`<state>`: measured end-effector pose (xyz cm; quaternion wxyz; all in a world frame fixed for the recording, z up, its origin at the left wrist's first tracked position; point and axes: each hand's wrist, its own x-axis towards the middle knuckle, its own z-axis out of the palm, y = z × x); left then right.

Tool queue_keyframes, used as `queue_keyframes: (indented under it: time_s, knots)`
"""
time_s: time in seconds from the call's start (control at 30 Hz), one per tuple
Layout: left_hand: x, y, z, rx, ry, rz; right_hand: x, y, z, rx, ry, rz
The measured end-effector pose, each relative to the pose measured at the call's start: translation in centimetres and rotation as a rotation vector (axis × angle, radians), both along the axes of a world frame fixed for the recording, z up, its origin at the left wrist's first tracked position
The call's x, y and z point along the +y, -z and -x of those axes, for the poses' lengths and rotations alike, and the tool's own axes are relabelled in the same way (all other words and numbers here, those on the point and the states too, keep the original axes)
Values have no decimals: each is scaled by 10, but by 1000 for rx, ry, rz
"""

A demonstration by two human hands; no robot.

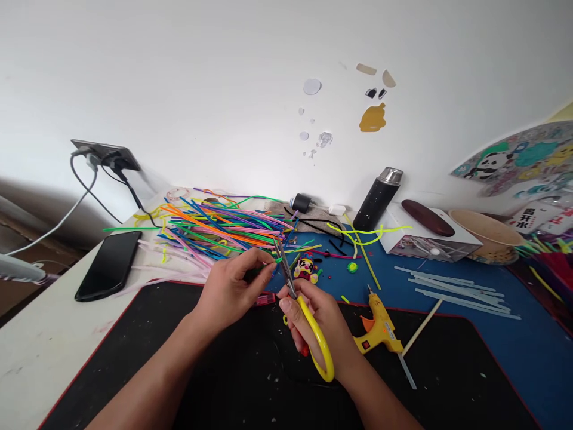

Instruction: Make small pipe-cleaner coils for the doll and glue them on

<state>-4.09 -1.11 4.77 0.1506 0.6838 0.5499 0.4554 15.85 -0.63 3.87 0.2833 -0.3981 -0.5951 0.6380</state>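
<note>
My left hand [233,286] pinches a short green pipe cleaner [278,260] between thumb and forefinger. Its tip lies against the blades of the scissors [311,322], which have a yellow handle. My right hand [313,316] is closed around these scissors, their points facing away from me. Something red shows under the right fingers, partly hidden. Just beyond the blades is a small colourful figure [307,267] with a red and blue top. A green ball-like piece [352,267] sits to its right.
A heap of coloured pipe cleaners [228,224] spreads behind my hands. On the right lie a yellow glue gun [378,325] and several glue sticks [456,289]. A black phone [110,266] is at left; a black thermos [376,200] stands tilted near a white box [430,236].
</note>
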Motion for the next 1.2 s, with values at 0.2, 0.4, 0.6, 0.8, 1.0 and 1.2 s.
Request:
queue_keyframes:
  time_s: [0.2,0.4,0.6,0.8,1.0,1.2]
  knots:
    - [1,-1,0,33,-18,-10,-1,-4,0,-27,25,15]
    - [0,-3,3,50,6,-9,-4,2,2,-79,21,-5]
    - [1,-6,11,18,63,46,-9,8,7,-76,25,46]
    - [1,-9,15,-36,117,128,-9,9,11,-22,95,109]
    - [15,3,32,-277,-246,136,-11,8,9,-43,-141,106]
    - [30,15,52,-96,-339,206,-18,-7,9,-524,-286,-375]
